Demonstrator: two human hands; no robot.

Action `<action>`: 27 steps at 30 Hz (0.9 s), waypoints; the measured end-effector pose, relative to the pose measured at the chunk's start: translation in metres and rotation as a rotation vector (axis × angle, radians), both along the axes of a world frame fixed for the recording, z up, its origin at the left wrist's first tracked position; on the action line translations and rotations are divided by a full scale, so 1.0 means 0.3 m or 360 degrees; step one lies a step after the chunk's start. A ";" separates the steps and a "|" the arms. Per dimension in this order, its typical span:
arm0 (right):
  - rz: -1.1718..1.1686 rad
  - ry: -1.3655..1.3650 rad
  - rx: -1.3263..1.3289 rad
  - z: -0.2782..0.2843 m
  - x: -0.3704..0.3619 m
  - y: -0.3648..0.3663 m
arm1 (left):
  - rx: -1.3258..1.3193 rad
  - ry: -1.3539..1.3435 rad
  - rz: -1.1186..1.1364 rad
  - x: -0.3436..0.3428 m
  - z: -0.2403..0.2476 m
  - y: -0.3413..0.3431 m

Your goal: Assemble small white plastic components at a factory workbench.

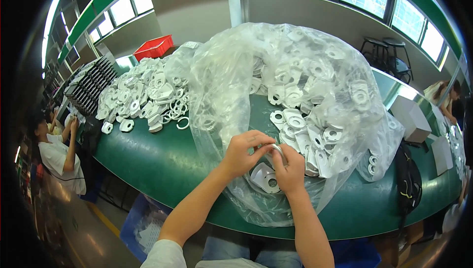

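Note:
My left hand (244, 152) and my right hand (288, 167) meet over the front of a large clear plastic bag (221, 95). Between their pinched fingertips is a small white curved part (277, 148), mostly covered by the fingers. Just below them, on the bag's film, lies a white plate with a round hole (266, 178). Inside the bag's opening, beyond my right hand, similar white holed plates (295, 120) are heaped.
A loose pile of white parts (143, 88) spreads across the green table (148, 145) at left, with thin white rings (183, 123) at its edge. Behind it stand a red bin (153, 47) and stacked dark trays (90, 85). White boxes (410, 117) and a black bag (410, 179) are at right.

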State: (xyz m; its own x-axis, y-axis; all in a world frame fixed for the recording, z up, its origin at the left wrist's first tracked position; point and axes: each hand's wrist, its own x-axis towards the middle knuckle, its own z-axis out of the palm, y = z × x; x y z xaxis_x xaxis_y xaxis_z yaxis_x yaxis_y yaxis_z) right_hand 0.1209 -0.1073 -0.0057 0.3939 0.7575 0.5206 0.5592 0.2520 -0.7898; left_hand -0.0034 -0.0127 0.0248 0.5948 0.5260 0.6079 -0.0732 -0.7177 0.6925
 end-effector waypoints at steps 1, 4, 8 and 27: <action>-0.0017 0.0000 0.0022 0.002 0.004 0.002 | 0.0059 0.0015 -0.0029 0.002 0.014 -0.001; -0.0111 -0.0250 0.0285 0.014 0.009 -0.004 | 0.0173 -0.0065 -0.0009 0.001 0.019 -0.028; -0.0201 -0.0520 0.0364 0.047 -0.001 -0.021 | 0.0291 -0.0220 0.0017 -0.017 0.042 -0.051; 0.0156 0.0465 -0.0081 0.026 -0.002 -0.022 | -0.0101 0.0094 -0.0130 -0.036 0.010 0.000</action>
